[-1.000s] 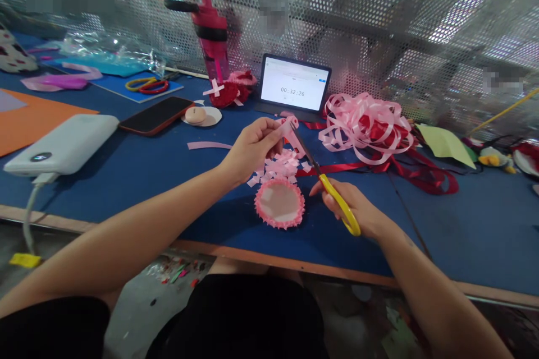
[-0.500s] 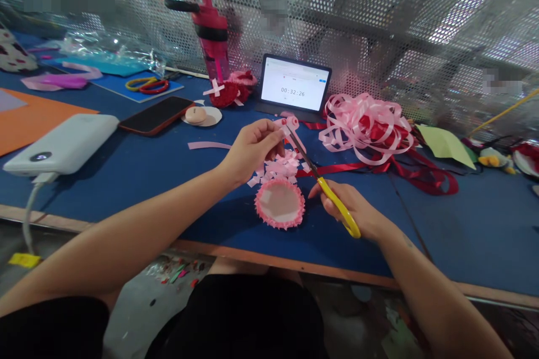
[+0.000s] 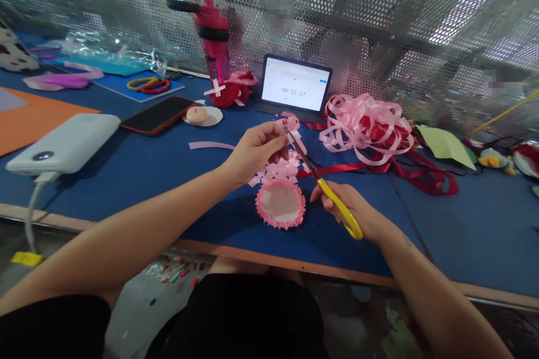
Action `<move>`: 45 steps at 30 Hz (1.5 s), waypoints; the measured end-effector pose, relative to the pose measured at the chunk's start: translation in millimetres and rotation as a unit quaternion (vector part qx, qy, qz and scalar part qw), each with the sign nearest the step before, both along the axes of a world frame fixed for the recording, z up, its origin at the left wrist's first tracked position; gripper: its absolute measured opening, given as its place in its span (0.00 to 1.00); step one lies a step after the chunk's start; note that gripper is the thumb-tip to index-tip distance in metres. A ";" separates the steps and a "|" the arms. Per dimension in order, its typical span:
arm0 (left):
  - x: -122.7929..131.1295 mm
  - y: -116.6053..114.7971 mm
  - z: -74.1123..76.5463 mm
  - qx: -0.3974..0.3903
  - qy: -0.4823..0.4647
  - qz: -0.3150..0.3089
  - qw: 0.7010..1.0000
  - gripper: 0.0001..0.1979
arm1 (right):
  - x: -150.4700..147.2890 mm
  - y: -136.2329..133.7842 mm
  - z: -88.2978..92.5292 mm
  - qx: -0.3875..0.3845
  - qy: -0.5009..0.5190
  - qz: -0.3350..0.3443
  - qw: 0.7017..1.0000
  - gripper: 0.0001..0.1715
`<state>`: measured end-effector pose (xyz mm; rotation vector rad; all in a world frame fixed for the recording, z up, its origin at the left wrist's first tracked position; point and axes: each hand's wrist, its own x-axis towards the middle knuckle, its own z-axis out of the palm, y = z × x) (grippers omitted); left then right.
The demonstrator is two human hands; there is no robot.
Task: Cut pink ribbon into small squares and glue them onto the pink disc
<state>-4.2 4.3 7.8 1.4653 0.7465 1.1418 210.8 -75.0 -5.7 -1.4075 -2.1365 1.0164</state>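
Observation:
My left hand (image 3: 255, 151) is closed in a pinch on a folded loop of pink ribbon (image 3: 290, 123), held above the blue table. My right hand (image 3: 351, 207) grips yellow-handled scissors (image 3: 324, 188), whose blades reach up to the ribbon loop at my left fingertips. Below the hands lies a round disc with a pink ruffled rim (image 3: 280, 202). A small heap of cut pink ribbon pieces (image 3: 278, 169) sits just behind the disc.
A tangle of pink and red ribbon (image 3: 366, 129) lies at right. A tablet showing a timer (image 3: 295, 84), a pink bottle (image 3: 214, 33), a phone (image 3: 156, 115), a white power bank (image 3: 63, 143) and spare scissors (image 3: 147, 84) stand around. Perforated metal screen behind.
The scissor blades have slid a little left and closed in on the ribbon loop. The timer has ticked from 00:32:26 to 00:32:27.

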 end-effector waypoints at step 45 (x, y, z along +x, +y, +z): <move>13.0 -30.3 -13.3 0.035 0.208 -0.242 0.947 0.04 | -10.2 1.4 -16.9 -0.019 0.156 -0.092 0.983 0.15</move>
